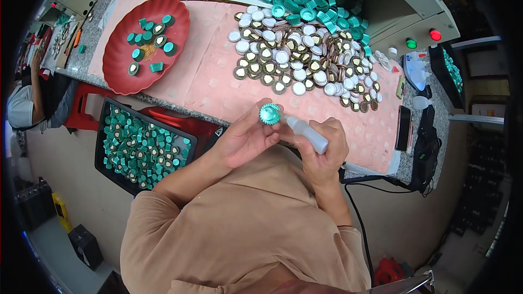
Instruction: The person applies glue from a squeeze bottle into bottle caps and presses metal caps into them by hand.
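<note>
My left hand (pixel 248 140) holds a green fluted cap (pixel 269 113) between thumb and fingers, its hollow side turned up. In my right hand (pixel 328 155) is a small translucent squeeze bottle (pixel 309 135), tilted with its nozzle at the right edge of the cap. Whether any liquid comes out is too small to tell. Beyond my hands a heap of round discs (pixel 298 74), white on one face and gold with dark rims on the other, covers part of the pink mat (pixel 210 71). Behind them lie many loose green fluted caps (pixel 308 14).
A red scalloped plate (pixel 117 71) with several green caps stands at the back left. Below the table edge, a black tray (pixel 146 111) is full of capped pieces. A phone (pixel 403 128) and black bag (pixel 426 147) lie right. Another person's arm (pixel 37 87) shows far left.
</note>
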Demonstrator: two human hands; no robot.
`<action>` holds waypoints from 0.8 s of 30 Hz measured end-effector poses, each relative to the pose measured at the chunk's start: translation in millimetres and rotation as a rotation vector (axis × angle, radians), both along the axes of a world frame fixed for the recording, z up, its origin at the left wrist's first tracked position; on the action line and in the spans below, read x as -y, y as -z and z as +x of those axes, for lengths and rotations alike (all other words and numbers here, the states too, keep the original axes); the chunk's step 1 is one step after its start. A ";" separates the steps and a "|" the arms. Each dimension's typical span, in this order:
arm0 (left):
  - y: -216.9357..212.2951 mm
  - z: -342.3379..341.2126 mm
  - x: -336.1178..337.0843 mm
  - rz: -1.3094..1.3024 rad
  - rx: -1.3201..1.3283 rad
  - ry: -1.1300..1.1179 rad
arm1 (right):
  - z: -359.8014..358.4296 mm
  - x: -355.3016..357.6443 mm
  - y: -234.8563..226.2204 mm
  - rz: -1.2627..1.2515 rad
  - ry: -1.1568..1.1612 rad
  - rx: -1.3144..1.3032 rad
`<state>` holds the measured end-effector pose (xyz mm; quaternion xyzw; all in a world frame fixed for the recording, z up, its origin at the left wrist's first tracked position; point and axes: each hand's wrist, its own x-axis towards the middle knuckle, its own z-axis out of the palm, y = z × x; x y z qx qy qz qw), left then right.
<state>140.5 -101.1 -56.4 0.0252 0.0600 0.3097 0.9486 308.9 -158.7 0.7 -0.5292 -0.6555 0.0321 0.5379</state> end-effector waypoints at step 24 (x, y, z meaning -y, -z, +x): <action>0.5 1.0 -0.8 -0.013 0.002 -0.001 | -4.4 -1.9 -2.1 -0.096 -0.053 -0.114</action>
